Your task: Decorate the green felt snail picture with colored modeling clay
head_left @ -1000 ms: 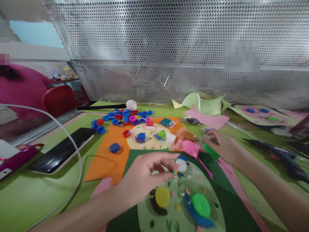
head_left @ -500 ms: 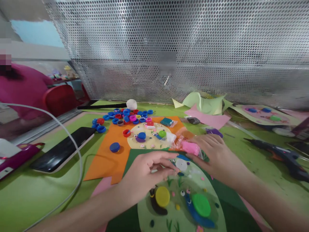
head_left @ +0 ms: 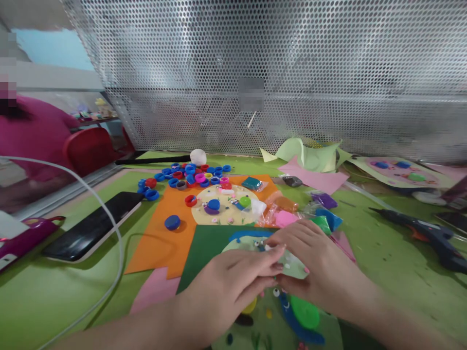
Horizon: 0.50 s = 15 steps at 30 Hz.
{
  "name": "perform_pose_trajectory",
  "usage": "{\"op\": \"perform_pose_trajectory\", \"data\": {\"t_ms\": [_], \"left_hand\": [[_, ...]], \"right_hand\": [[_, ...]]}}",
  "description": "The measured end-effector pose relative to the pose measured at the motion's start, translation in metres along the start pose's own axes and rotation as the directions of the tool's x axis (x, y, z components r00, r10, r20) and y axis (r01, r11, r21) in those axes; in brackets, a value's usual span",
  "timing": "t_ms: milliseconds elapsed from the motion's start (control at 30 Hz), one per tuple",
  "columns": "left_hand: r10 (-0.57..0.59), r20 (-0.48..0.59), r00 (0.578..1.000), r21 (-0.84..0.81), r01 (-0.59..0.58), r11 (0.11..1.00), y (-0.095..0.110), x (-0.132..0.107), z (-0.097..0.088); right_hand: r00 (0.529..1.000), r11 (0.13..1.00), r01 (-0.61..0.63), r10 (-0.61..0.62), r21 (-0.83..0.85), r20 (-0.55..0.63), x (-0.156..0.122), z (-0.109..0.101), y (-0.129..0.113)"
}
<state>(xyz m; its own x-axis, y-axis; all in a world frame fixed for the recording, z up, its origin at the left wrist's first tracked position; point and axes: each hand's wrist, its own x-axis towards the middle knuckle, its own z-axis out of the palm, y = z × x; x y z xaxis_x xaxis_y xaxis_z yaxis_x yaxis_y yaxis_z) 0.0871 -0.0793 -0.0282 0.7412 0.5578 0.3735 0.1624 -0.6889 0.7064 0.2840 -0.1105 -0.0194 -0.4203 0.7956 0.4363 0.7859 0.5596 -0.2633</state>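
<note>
Head view: over the dark green sheet (head_left: 204,248), the left hand (head_left: 229,287) has fingers nearly together, tips by those of the right hand (head_left: 314,267), loosely curled; whether either pinches anything is hidden. A light touch, wrists lifted off the sheet, should spare raised parts. On it lies a pale green oval (head_left: 298,265): half-hidden yellow disc (head_left: 250,306), then blue snail (head_left: 292,321) with bright green shell (head_left: 305,312).

Mod. light; bright glare on far perf. metal panel (head_left: 204,53); near green artwork (head_left: 279,335) shaded; L/R edges stretched; far L blurry.
</note>
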Motion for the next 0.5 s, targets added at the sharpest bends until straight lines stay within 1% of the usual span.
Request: {"op": "perform_pose_trajectory", "data": {"t_ms": [67,133,233,300,367,433,500], "left_hand": [[0.061,0.041,0.997,0.122,-0.066,0.990,0.001,0.001,0.000],[0.112,0.077,0.991,0.182,-0.124,0.975,0.003,0.001,0.001],[0.198,0.136,0.971,0.182,-0.221,0.958,0.004,0.001,0.004],[0.233,0.175,0.956,0.168,-0.263,0.950,0.006,-0.001,0.005],[0.213,0.200,0.956,0.154,-0.245,0.957,0.007,-0.002,0.004],[0.168,0.170,0.971,0.123,-0.190,0.974,0.007,-0.003,0.002],[0.121,0.112,0.986,0.081,-0.131,0.988,0.007,-0.002,0.000]], "right_hand": [[1.000,1.000,0.003,-0.003,0.014,-0.014,0.000,0.000,-0.002],[1.000,0.999,-0.004,0.005,0.039,-0.020,0.000,0.001,-0.006],[0.999,0.995,-0.041,0.044,0.096,-0.032,0.000,0.004,-0.013],[0.997,0.992,-0.055,0.060,0.114,-0.039,0.000,0.005,-0.016],[0.998,0.993,-0.039,0.046,0.115,-0.052,0.000,0.004,-0.016],[0.997,0.997,-0.017,0.022,0.076,-0.067,0.001,0.001,-0.013],[0.997,1.000,0.006,-0.005,0.013,-0.080,0.003,-0.003,-0.008]]}}
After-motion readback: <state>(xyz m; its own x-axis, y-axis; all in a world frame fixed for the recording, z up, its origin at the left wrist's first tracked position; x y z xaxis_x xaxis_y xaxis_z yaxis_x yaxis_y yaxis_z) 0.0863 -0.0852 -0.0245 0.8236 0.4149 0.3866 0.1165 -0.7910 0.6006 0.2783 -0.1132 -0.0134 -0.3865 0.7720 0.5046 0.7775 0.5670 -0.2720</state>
